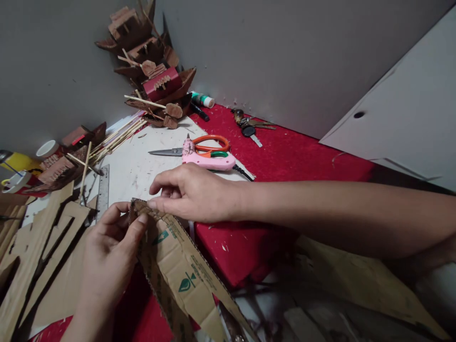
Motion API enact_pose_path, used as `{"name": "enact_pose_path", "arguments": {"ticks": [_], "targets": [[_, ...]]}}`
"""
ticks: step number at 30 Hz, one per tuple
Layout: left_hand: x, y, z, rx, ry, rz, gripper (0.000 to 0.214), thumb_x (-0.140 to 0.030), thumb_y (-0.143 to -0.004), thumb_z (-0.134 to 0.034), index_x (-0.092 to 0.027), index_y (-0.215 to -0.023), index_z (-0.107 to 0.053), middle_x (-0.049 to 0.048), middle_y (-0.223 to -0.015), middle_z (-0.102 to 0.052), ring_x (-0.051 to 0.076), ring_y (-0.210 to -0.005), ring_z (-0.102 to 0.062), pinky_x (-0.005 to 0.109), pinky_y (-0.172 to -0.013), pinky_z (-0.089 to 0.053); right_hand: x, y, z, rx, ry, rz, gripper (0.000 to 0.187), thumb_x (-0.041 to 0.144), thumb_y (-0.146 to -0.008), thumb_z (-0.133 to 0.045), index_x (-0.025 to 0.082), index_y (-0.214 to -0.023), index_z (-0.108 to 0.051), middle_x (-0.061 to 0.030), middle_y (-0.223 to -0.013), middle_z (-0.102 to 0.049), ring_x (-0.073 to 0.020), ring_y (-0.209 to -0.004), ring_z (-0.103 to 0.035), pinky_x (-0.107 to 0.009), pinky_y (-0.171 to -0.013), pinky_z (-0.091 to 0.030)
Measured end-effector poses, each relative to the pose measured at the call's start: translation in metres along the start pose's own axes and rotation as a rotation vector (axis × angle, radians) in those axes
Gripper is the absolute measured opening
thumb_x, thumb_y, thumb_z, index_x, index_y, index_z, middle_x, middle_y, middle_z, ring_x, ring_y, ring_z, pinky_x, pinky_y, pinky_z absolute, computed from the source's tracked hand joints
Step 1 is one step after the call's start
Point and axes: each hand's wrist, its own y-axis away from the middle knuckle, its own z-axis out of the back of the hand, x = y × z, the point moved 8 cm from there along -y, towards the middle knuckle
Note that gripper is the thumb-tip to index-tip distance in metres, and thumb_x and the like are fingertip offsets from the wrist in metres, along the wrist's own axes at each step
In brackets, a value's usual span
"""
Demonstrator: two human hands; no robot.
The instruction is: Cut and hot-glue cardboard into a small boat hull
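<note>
A folded strip of brown corrugated cardboard (178,270) with green print slants down from its pinched far end, its long sides raised like walls. My left hand (110,251) is closed on that far end, thumb on the inner face and fingers behind. Over the same end hovers my right hand (199,194), its thumb at the cardboard's edge and its bent index finger apart from the thumb, gripping nothing visible. Just beyond it lie a pink glue gun (210,160) with a black cord and scissors (167,152) with orange and green handles.
Brown model boats (164,85) are stacked in the back corner. Keys (249,128), a glue tube (203,99) and a black marker (199,112) lie on red cloth (295,152). Cardboard offcuts (46,251), a steel ruler (103,190) and thin sticks (117,137) are at left.
</note>
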Motion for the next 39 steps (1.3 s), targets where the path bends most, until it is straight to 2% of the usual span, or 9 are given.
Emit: {"name": "enact_pose_path", "arguments": {"ticks": [3, 9, 15, 19, 23, 26, 30, 35, 39], "targets": [[-0.001, 0.001, 0.002, -0.024, -0.028, -0.034, 0.024, -0.029, -0.07, -0.08, -0.023, -0.09, -0.07, -0.0035, -0.081, -0.073, 0.011, -0.071, -0.066, 0.017, -0.065, -0.053, 0.002, 0.0, 0.004, -0.019, -0.009, -0.007, 0.01, 0.016, -0.085, -0.063, 0.009, -0.084, -0.07, 0.0031, -0.064, -0.055, -0.0078, -0.063, -0.045, -0.022, -0.063, -0.032], [-0.007, 0.004, 0.005, -0.06, -0.079, -0.122, 0.021, -0.028, -0.073, -0.078, -0.025, -0.092, -0.073, -0.0035, -0.09, -0.075, 0.014, -0.081, -0.068, 0.019, -0.073, -0.054, 0.0, 0.001, -0.005, 0.05, 0.025, -0.009, 0.01, 0.012, -0.081, -0.063, 0.01, -0.074, -0.069, 0.0041, -0.059, -0.052, -0.0073, -0.058, -0.04, -0.023, -0.057, -0.027], [0.007, 0.0, -0.002, 0.023, -0.117, -0.014, 0.029, -0.038, -0.073, -0.076, -0.02, -0.096, -0.073, 0.0016, -0.083, -0.075, 0.016, -0.073, -0.067, 0.023, -0.064, -0.054, -0.004, 0.0, -0.009, 0.047, 0.095, -0.017, 0.02, 0.006, -0.079, -0.057, 0.012, -0.06, -0.059, 0.0061, -0.051, -0.041, -0.0073, -0.053, -0.03, -0.025, -0.054, -0.02], [0.006, 0.003, -0.003, 0.001, -0.19, -0.051, 0.024, -0.039, -0.076, -0.074, -0.018, -0.088, -0.073, 0.0009, -0.078, -0.072, 0.016, -0.073, -0.064, 0.022, -0.064, -0.05, -0.007, 0.001, -0.012, 0.075, 0.095, -0.07, 0.028, 0.004, -0.08, -0.055, 0.014, -0.054, -0.05, 0.0072, -0.049, -0.035, -0.0073, -0.053, -0.028, -0.025, -0.054, -0.019], [0.007, 0.004, -0.002, 0.009, -0.257, -0.066, 0.024, -0.04, -0.079, -0.071, -0.019, -0.09, -0.072, 0.0004, -0.078, -0.071, 0.015, -0.073, -0.063, 0.021, -0.063, -0.048, -0.013, 0.001, -0.015, 0.092, 0.059, -0.114, 0.03, 0.005, -0.081, -0.055, 0.015, -0.054, -0.044, 0.0075, -0.049, -0.034, -0.007, -0.052, -0.029, -0.025, -0.053, -0.02], [0.013, 0.003, -0.003, 0.054, -0.239, -0.031, 0.024, -0.04, -0.08, -0.07, -0.02, -0.094, -0.073, 0.0, -0.08, -0.072, 0.014, -0.07, -0.062, 0.019, -0.061, -0.047, -0.019, 0.001, -0.02, 0.108, 0.028, -0.135, 0.029, 0.006, -0.081, -0.053, 0.016, -0.055, -0.044, 0.0069, -0.051, -0.036, -0.0072, -0.053, -0.031, -0.025, -0.053, -0.021], [0.016, 0.0, -0.002, 0.038, -0.227, -0.008, 0.024, -0.039, -0.079, -0.072, -0.021, -0.096, -0.074, 0.0008, -0.086, -0.074, 0.014, -0.072, -0.063, 0.019, -0.063, -0.049, -0.023, 0.0, -0.025, 0.12, 0.01, -0.134, 0.028, 0.006, -0.081, -0.052, 0.015, -0.055, -0.045, 0.0064, -0.051, -0.036, -0.0077, -0.054, -0.032, -0.025, -0.054, -0.022], [0.018, 0.0, -0.002, 0.035, -0.147, 0.036, 0.025, -0.039, -0.076, -0.075, -0.019, -0.092, -0.074, -0.0002, -0.077, -0.073, 0.012, -0.067, -0.063, 0.017, -0.06, -0.048, -0.022, -0.001, -0.023, 0.135, 0.006, -0.149, 0.028, 0.005, -0.08, -0.053, 0.015, -0.054, -0.046, 0.007, -0.049, -0.034, -0.0072, -0.053, -0.032, -0.025, -0.052, -0.022], [0.015, 0.001, 0.002, -0.007, -0.059, 0.093, 0.032, -0.038, -0.069, -0.081, -0.018, -0.093, -0.074, 0.0004, -0.079, -0.074, 0.013, -0.067, -0.065, 0.017, -0.061, -0.05, -0.016, -0.003, -0.018, 0.145, -0.018, -0.138, 0.024, 0.006, -0.08, -0.055, 0.013, -0.058, -0.053, 0.0074, -0.05, -0.036, -0.0066, -0.053, -0.034, -0.024, -0.053, -0.023]]}}
